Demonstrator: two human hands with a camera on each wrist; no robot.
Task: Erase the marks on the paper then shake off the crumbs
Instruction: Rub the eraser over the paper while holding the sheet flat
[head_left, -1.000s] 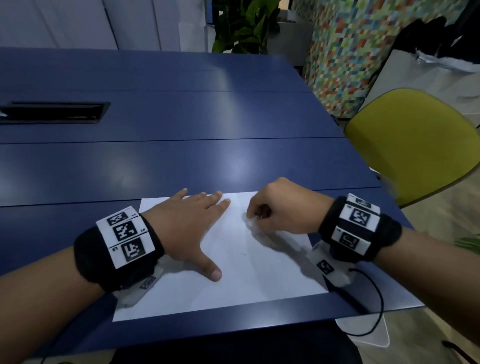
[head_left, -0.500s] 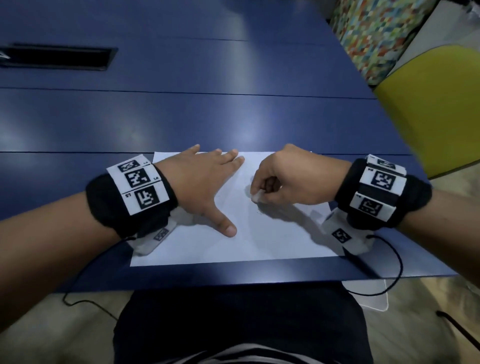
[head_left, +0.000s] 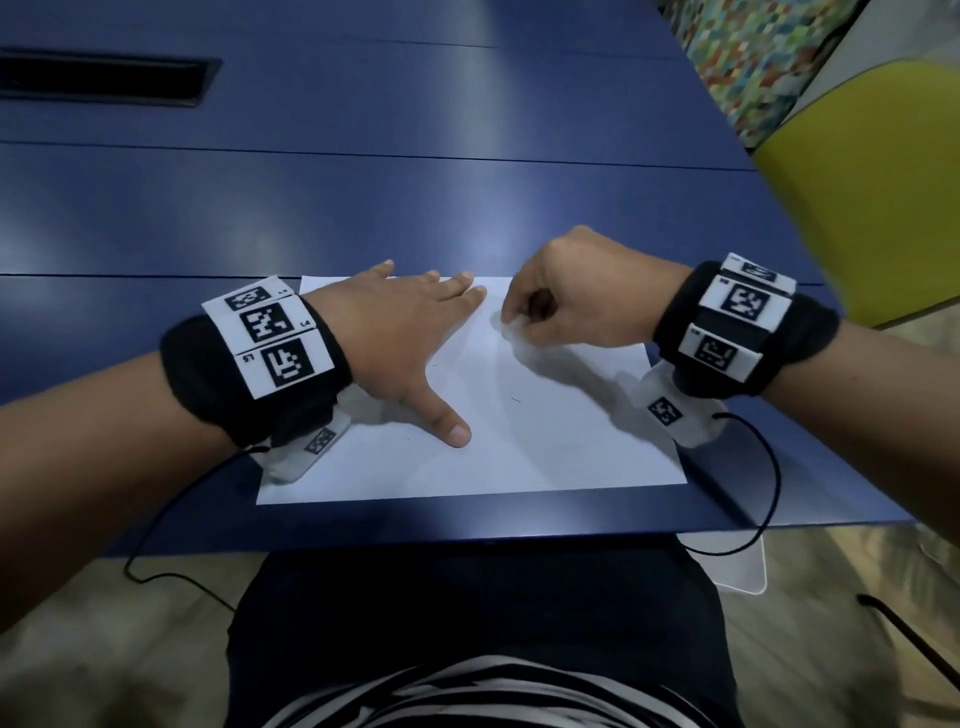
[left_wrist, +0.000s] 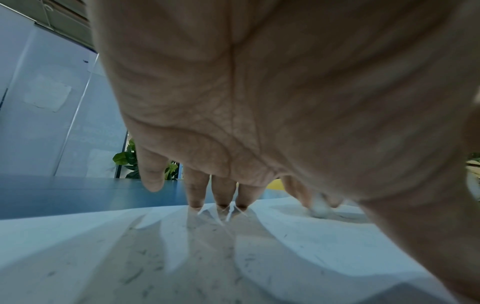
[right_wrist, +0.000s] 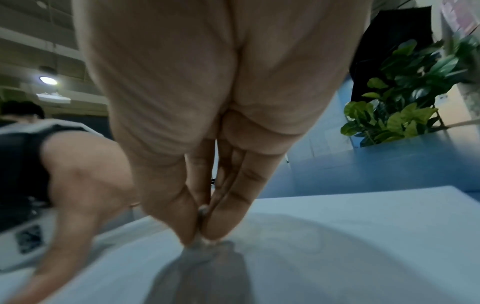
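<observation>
A white sheet of paper (head_left: 519, 441) lies near the front edge of the blue table (head_left: 415, 182). My left hand (head_left: 405, 332) lies flat on the paper's left part, fingers spread and straight, thumb out; its fingertips (left_wrist: 221, 202) press the sheet. My right hand (head_left: 566, 306) pinches a small white eraser (head_left: 511, 326) between thumb and fingers and holds its tip on the paper's upper middle. The eraser (right_wrist: 201, 242) shows blurred at the fingertips (right_wrist: 221, 230) in the right wrist view. Fine dark crumbs (left_wrist: 145, 267) are scattered over the paper (left_wrist: 311, 257). A short dark mark (head_left: 515, 399) shows mid-sheet.
A dark rectangular slot (head_left: 98, 80) is set in the table at the far left. A yellow-green chair (head_left: 862, 197) stands at the right. Black cables (head_left: 769, 493) hang from both wrists over the table's front edge. A leafy plant (right_wrist: 405, 98) stands beyond the far side.
The head view has tilted down toward the table's front edge and my lap. My right hand with the eraser has shifted slightly over the paper. The left hand stays flat.
</observation>
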